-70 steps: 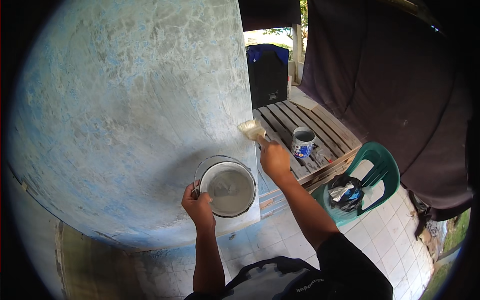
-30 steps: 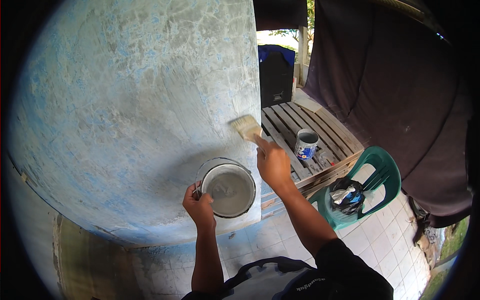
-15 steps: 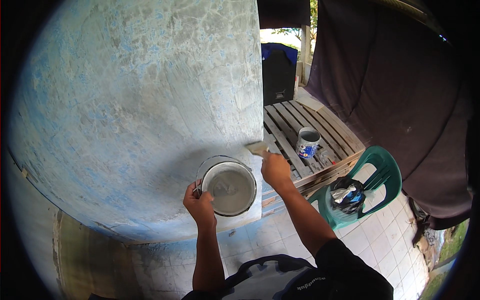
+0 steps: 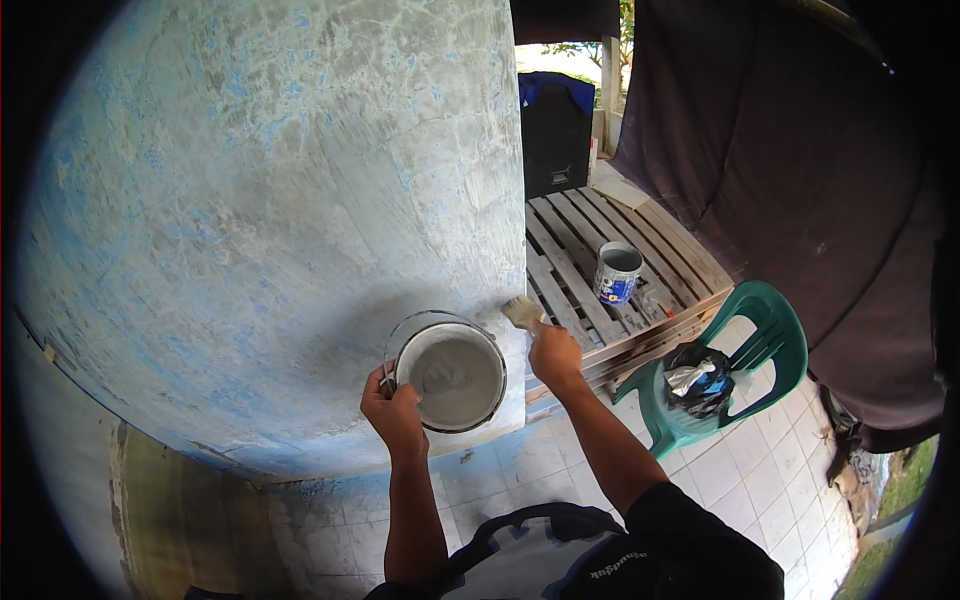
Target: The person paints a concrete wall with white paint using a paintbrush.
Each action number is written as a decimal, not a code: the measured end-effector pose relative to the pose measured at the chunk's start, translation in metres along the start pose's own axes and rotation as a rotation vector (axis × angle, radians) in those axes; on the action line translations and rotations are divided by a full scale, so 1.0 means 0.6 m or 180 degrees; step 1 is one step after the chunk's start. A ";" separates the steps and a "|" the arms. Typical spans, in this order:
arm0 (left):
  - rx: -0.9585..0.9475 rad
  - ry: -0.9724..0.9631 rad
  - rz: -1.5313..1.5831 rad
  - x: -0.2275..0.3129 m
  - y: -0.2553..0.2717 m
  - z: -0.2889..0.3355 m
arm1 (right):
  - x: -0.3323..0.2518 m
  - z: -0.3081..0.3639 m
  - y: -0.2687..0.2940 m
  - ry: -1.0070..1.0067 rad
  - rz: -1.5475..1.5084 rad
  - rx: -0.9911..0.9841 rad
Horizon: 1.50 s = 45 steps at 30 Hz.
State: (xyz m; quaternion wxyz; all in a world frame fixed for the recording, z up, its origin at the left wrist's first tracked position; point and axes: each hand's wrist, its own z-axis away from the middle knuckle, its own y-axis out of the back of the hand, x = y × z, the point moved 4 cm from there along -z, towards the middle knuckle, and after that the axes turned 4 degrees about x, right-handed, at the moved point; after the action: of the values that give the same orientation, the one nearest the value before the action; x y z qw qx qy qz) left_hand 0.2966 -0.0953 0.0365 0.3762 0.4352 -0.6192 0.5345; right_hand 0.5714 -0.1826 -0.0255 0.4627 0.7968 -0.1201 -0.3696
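Observation:
My left hand [image 4: 394, 412] is closed on the rim of a round bucket [image 4: 452, 376], thumb over the near left edge. Grey, thick liquid lies inside the bucket, and its wire handle [image 4: 412, 318] stands up toward the wall. To the right of the bucket, my right hand [image 4: 555, 356] grips a wide paintbrush [image 4: 522, 311] by its handle. The pale bristles point up and left, at the edge of a worn blue-grey wall [image 4: 300, 200]; whether they touch it I cannot tell.
Right of the wall's edge stands a slatted wooden platform [image 4: 572, 250] with an open paint can [image 4: 618, 274] and a black box-like case [image 4: 556, 135]. A green plastic chair [image 4: 775, 330] holds a black plastic bag [image 4: 695, 380]. Dark cloth [image 4: 800, 200] hangs at the right above pale floor tiles [image 4: 720, 490].
The brush has shifted slightly right and down, and its bristles are turned more upward. My left hand and the bucket have moved a little left.

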 end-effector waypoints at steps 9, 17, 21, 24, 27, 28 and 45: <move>-0.0056 0.0192 -0.0092 -0.008 -0.011 -0.003 | -0.081 -0.030 0.149 0.0375 -0.0600 0.1367; -0.0119 0.0192 0.0021 -0.023 -0.027 -0.003 | 0.030 0.001 -0.027 0.0033 -0.0056 0.0215; -0.0105 0.0213 -0.0046 -0.027 -0.020 -0.004 | -0.041 0.008 0.057 0.0354 -0.0314 0.0422; -0.0144 0.0249 -0.0054 -0.036 -0.027 -0.005 | -0.077 -0.005 0.104 0.0446 -0.0444 0.0877; -0.0201 0.0257 0.0012 -0.035 -0.033 -0.005 | -0.051 -0.024 0.069 0.0464 -0.0326 0.1135; -0.0170 0.0277 0.0010 -0.032 -0.030 -0.005 | -0.033 -0.025 0.036 0.0350 -0.0118 0.0933; -0.0110 -0.0114 -0.0047 0.035 0.001 -0.035 | -0.268 -0.084 0.371 0.1434 0.0294 0.1736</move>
State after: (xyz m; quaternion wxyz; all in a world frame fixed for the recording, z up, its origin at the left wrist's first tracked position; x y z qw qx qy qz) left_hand 0.2889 -0.0776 0.0589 0.3764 0.4426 -0.6318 0.5130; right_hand 0.5280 -0.1849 0.2506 0.2641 0.9462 -0.1453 -0.1176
